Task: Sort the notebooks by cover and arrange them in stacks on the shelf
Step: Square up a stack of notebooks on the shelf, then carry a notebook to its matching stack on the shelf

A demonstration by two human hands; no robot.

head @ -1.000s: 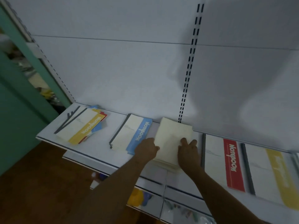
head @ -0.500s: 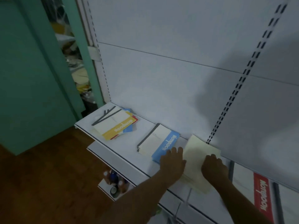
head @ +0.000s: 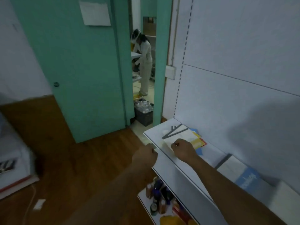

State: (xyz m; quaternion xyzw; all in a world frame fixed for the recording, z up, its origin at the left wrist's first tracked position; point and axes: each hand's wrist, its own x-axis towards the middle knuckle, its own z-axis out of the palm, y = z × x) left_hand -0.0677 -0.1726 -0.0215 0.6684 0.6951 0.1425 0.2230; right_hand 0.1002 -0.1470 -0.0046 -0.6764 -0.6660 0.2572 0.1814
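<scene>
Both hands reached out to the left end of the white shelf [head: 164, 161]. A messy pile of notebooks [head: 181, 135] lay there, close to the left end and partly against the back wall. The top one was cream with a dark strip along its spine, and yellow, red and blue covers stuck out from under it on the right side.

The right hand [head: 182, 149] was on the near edge of that pile. Its fingers were curled under, and they seemed to pinch the front edge of the top cream notebook. The left hand [head: 144, 155] was just off the front edge of the shelf, beside the near left corner of the pile. Its fingers were curled into a fist too. I could not tell if it held a notebook edge or nothing at all, because the picture was dark and blurry there.

Further right along the shelf, well apart from the messy pile, lay a tidy stack with a blue band [head: 240, 174] on the cover. It sat near the back wall.

Under the shelf, a lower shelf held small bottles [head: 158, 194]. Past the left end of the shelf stood a green door [head: 78, 70], and another person [head: 144, 62] stood in the room behind the doorway. The floor [head: 65, 168] was brown wood.
</scene>
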